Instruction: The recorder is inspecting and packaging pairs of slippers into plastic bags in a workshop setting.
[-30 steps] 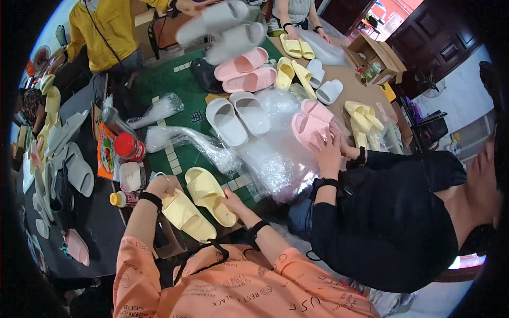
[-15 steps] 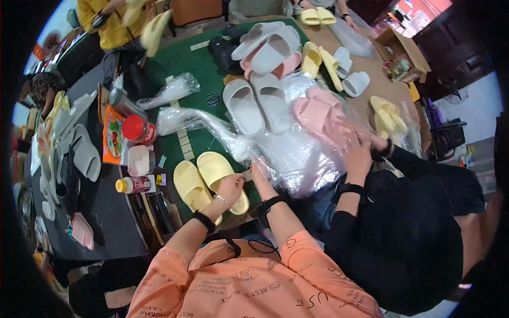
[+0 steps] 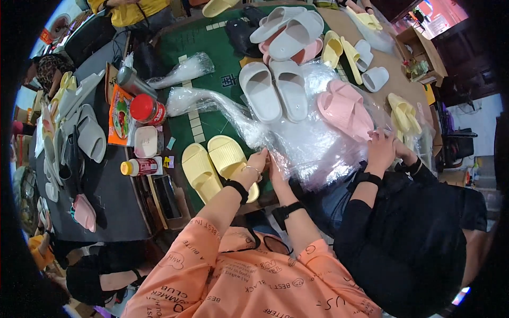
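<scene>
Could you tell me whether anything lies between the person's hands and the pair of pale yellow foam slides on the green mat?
Nothing visible does. The left hand rests at the right-hand yellow foam slide, and the right hand sits beside it at the edge of the clear plastic wrap.

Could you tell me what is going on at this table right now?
A person in an orange shirt has both hands, left hand and right hand, at the edge of a clear plastic bag, beside a pair of yellow slippers on the green table. A co-worker in black handles pink slippers nearby.
</scene>
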The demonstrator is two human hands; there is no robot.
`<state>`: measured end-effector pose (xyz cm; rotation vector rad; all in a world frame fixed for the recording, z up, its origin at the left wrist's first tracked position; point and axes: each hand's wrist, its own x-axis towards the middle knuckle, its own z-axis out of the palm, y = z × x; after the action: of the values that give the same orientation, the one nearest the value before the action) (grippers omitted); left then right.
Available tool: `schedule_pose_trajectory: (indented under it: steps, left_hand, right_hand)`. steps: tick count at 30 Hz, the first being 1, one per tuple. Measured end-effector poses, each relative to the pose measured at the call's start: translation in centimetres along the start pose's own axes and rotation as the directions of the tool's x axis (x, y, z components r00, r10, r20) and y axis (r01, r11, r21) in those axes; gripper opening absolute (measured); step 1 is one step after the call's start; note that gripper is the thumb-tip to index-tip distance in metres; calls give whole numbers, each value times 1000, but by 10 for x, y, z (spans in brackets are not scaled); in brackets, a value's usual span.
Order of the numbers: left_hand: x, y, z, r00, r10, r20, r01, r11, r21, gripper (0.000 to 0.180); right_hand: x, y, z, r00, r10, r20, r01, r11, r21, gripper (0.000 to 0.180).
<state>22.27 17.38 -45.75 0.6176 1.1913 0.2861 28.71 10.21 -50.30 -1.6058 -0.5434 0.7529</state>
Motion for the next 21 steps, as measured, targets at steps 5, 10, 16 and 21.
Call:
schedule_pose_trajectory:
  steps: [5, 10, 16, 21]
  left_hand:
    - [14, 8, -23, 994, 74, -76, -90, 966, -242, 20]
    - [6, 20, -9, 999, 42, -35, -47, 981, -189, 17]
    - [3, -5, -25, 987, -75, 143, 89, 992, -88, 21]
    - [-28, -55, -75, 908, -2, 419, 38, 996, -78, 17]
  right_hand:
    - [-74, -61, -33, 872, 266, 411, -10, 849, -528, 23]
    - [-173, 4, -155, 493, 788, 370, -666, 615, -422, 25]
    - [-172, -22, -174, 749, 515, 417, 274, 331, -903, 13]
    - [-118, -141, -57, 935, -23, 354, -60, 973, 222, 18]
